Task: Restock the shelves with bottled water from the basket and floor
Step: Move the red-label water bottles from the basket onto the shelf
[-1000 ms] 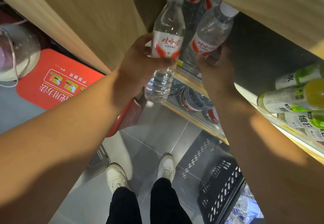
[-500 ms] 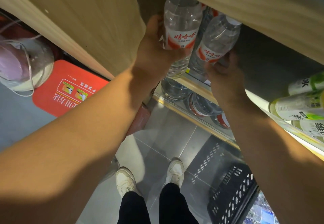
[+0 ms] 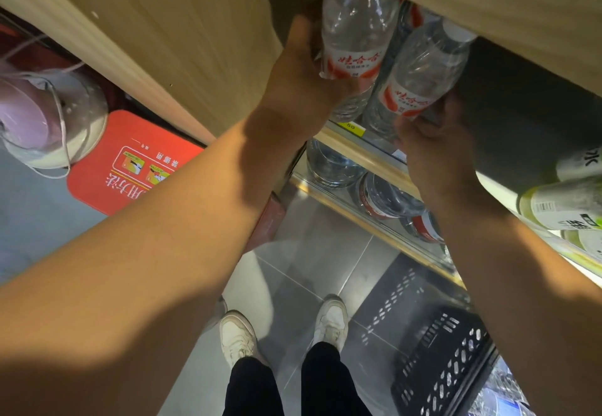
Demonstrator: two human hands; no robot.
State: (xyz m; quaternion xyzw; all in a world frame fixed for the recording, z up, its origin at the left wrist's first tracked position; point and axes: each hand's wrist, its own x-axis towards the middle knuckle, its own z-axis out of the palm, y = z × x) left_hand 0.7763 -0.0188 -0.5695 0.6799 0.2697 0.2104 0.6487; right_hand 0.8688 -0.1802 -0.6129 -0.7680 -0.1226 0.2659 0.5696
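Left hand (image 3: pixel 303 89) tight around one bottle (image 3: pixel 355 40), right hand (image 3: pixel 436 151) around a second bottle (image 3: pixel 420 76); perhaps three lower bottles (image 3: pixel 384 194).

A red mat (image 3: pixel 130 168) with printed pictures lies at left, just beside a pink-and-white tub (image 3: pixel 42 122) trailing cords. Two white shoes (image 3: pixel 236 334) stand side by side.

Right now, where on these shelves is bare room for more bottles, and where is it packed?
Free: the dark shelf stretch between the bottle in the right hand and the green-labelled bottles. Crowded: the corner by the wooden side panel, around the bottle in the left hand, and the lower shelf of big bottles.
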